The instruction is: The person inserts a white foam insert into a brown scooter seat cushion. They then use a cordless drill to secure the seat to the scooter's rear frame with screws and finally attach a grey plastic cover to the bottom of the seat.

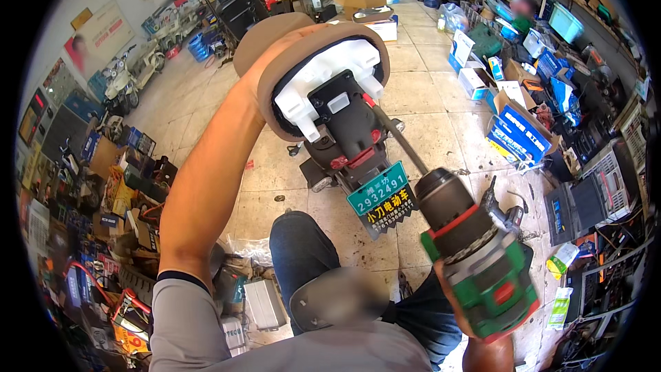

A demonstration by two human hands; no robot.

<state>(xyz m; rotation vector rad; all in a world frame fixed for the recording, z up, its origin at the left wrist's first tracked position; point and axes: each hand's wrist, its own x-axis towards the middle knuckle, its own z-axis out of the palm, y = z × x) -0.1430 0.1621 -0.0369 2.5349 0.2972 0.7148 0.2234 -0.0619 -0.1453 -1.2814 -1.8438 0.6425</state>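
Boxes (520, 131) crowd the floor (423, 83) at right; the bike's tail (352, 127) stands just left of the bit (406, 148). Its green plate (375, 189) bears white characters and digits. The drill (485, 262), clasped in the right grip (457, 313), slants up-left toward the brown pad (292, 103). The left grip (279, 48) reaches behind the pad; whether it's closed, I cannot tell.

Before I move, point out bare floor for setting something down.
One bare patch of tiled floor lies between the scooter's rear and the blue-and-white carton; another, at left, between the brown pad and the parked scooters. It is crowded beyond that carton on the right, and down the left edge, where boxes are heaped.
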